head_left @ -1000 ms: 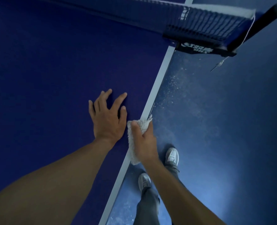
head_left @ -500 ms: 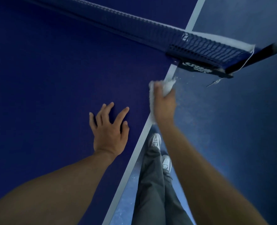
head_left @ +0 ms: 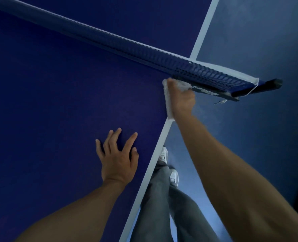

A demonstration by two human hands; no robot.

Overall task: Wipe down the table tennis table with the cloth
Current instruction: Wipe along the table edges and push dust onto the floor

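Nearest the camera, grey trousers (head_left: 162, 203) and pale shoes (head_left: 164, 153) stood on the floor (head_left: 249, 137) just beside the side of the table (head_left: 57, 102). The left hand (head_left: 118, 161) lay open and flat on the blue surface, fingers spread and pointing toward the net, near the white edge line (head_left: 144, 180). Farther along that line, the right hand (head_left: 181, 100) gripped the cloth (head_left: 167, 102), thumb on top; the other fingers were hidden. The cloth lay on the side edge, long axis parallel to the edge line, far end touching the net clamp (head_left: 212, 90). The clamp and the net (head_left: 127, 44) blocked travel farther forward. Open table surface extended to the left of both hands; to the right, the table ended at the edge line.
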